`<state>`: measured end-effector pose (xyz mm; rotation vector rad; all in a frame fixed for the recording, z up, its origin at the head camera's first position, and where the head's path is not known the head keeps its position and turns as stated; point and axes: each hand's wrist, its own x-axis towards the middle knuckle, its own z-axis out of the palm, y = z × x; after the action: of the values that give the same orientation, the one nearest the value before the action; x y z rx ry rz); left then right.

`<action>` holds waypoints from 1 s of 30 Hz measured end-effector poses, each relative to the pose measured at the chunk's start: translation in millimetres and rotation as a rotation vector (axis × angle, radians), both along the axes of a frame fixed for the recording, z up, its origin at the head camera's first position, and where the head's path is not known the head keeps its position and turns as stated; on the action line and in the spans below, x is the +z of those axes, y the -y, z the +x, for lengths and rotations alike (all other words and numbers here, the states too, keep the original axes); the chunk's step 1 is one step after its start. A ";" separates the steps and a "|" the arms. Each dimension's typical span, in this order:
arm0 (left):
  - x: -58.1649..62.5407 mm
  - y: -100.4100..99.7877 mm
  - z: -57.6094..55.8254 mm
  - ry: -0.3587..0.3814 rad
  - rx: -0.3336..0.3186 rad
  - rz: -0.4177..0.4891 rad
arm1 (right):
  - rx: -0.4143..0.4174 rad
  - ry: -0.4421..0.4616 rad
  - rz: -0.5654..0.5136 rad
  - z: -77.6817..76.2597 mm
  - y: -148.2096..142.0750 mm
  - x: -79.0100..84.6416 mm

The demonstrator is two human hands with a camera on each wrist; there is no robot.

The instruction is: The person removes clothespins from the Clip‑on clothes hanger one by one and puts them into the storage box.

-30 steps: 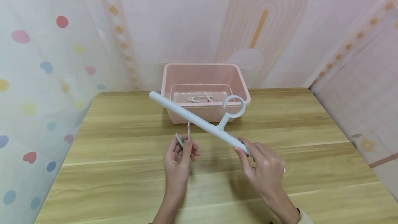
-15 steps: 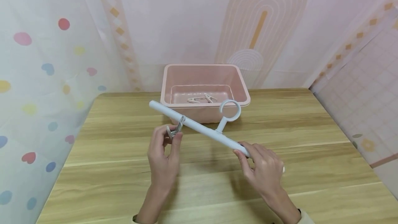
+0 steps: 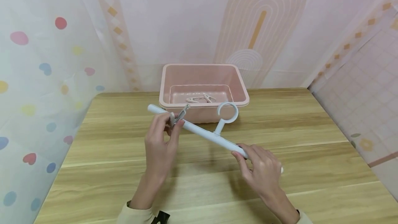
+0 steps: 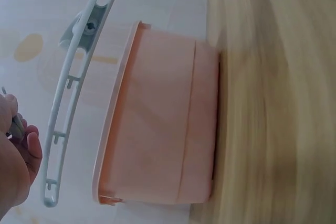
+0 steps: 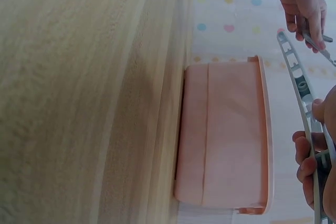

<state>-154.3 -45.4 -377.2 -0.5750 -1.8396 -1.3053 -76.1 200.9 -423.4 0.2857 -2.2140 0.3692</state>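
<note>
My left hand [image 3: 161,148] pinches a grey clothes peg [image 3: 181,114] between thumb and fingers, its handles and jaws apart from the fingertips' far side. In the head view the peg overlaps the left arm of a pale blue clothes hanger [image 3: 208,134]. The right wrist view has the peg [image 5: 314,43] just above and beyond the hanger's end. My right hand [image 3: 261,168] grips the hanger's other arm, thumb in front, holding it raised and slanted. A round hook stands up from its middle. Ribs and slots show along the hanger's hollow underside [image 4: 65,93] in the left wrist view.
A pink plastic tub [image 3: 205,114] stands at the back of the wooden table [image 3: 109,148], behind the hanger. Several pale pegs [image 3: 197,99] lie on its floor. A patterned cloth [image 3: 174,20] hangs close behind the table.
My left hand has moved up and left with the peg, from below the hanger to its left arm. The hanger's left end has dipped slightly; my right hand keeps its grip.
</note>
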 end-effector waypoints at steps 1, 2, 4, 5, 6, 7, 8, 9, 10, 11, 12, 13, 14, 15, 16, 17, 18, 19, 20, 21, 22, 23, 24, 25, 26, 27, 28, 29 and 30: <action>1.0 0.4 -1.5 0.003 0.000 -0.010 | -0.001 0.006 0.002 0.1 -0.1 -0.1; 2.0 0.7 -3.2 0.003 0.000 -0.020 | 0.000 0.009 0.002 0.0 -0.1 -0.2; 3.2 1.4 -6.5 0.008 -0.004 -0.036 | 0.002 0.013 0.005 -0.1 -0.2 -0.2; 3.7 1.7 -8.0 0.011 -0.006 -0.044 | 0.004 0.017 0.007 -0.1 -0.2 -0.2; 4.1 1.8 -9.5 0.008 -0.005 -0.051 | 0.004 0.021 0.009 0.0 -0.3 -0.2; 4.6 1.8 -10.8 0.006 -0.002 -0.060 | 0.005 0.025 0.010 0.2 -0.4 -0.2; 5.0 1.8 -12.3 0.001 0.000 -0.064 | 0.004 0.027 0.014 0.3 -0.4 -0.2; 5.8 1.9 -13.5 0.002 0.004 -0.072 | 0.004 0.029 0.017 0.4 -0.6 -0.4; 6.3 1.9 -14.9 -0.002 0.011 -0.076 | 0.004 0.028 0.019 0.4 -0.6 -0.6; 7.2 2.0 -16.3 -0.003 0.018 -0.086 | 0.004 0.024 0.022 0.4 -0.6 -0.8; 8.2 1.9 -17.7 -0.007 0.027 -0.092 | 0.004 0.019 0.024 0.3 -0.6 -1.1; 9.2 2.0 -19.1 -0.005 0.035 -0.101 | 0.005 0.014 0.026 0.1 -0.6 -1.4; 10.3 2.1 -20.5 -0.007 0.043 -0.109 | 0.007 0.007 0.028 0.0 -0.5 -1.5; 11.5 2.1 -21.8 -0.004 0.053 -0.120 | 0.010 0.003 0.028 -0.2 -0.5 -1.8; 12.6 1.9 -23.3 -0.002 0.062 -0.128 | 0.012 0.000 0.029 -0.4 -0.6 -1.9; 14.3 1.7 -24.4 0.002 0.071 -0.141 | 0.013 -0.002 0.030 -0.4 -0.8 -1.9; 15.4 1.2 -25.6 0.000 0.079 -0.144 | 0.015 -0.002 0.030 -0.4 -1.1 -1.9; 16.7 0.9 -26.7 0.002 0.085 -0.149 | 0.016 -0.001 0.031 -0.4 -1.3 -2.0; 17.9 0.4 -27.8 0.006 0.090 -0.154 | 0.015 -0.001 0.032 -0.3 -1.4 -2.0; 19.1 -0.1 -28.9 0.008 0.094 -0.158 | 0.015 0.000 0.033 -0.2 -1.6 -2.1; 20.3 -0.6 -29.8 0.011 0.097 -0.161 | 0.014 0.001 0.035 0.1 -1.7 -2.3; 21.1 -1.1 -31.0 0.014 0.098 -0.162 | 0.012 0.000 0.036 0.4 -1.8 -2.6; 22.1 -1.6 -32.2 0.017 0.099 -0.164 | 0.010 0.000 0.037 0.8 -1.9 -2.7; 23.1 -2.0 -33.3 0.020 0.100 -0.170 | 0.008 -0.001 0.038 1.3 -1.9 -2.9; 24.1 -2.3 -34.2 0.025 0.101 -0.176 | 0.006 -0.002 0.039 1.7 -1.9 -3.0; 25.0 -2.6 -35.2 0.027 0.101 -0.182 | 0.005 -0.003 0.039 2.1 -1.8 -3.1; 26.0 -3.0 -36.2 0.030 0.099 -0.187 | 0.002 -0.006 0.040 2.5 -1.6 -3.1; 26.9 -3.2 -37.1 0.034 0.099 -0.194 | 0.001 -0.011 0.042 2.7 -1.3 -3.1; 28.0 -3.4 -37.7 0.037 0.100 -0.202 | 0.000 -0.018 0.043 2.8 -0.8 -3.1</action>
<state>-192.0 -42.0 -349.2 -0.5600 -2.0185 -1.0792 -73.3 201.7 -426.5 0.3113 -2.2063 0.3183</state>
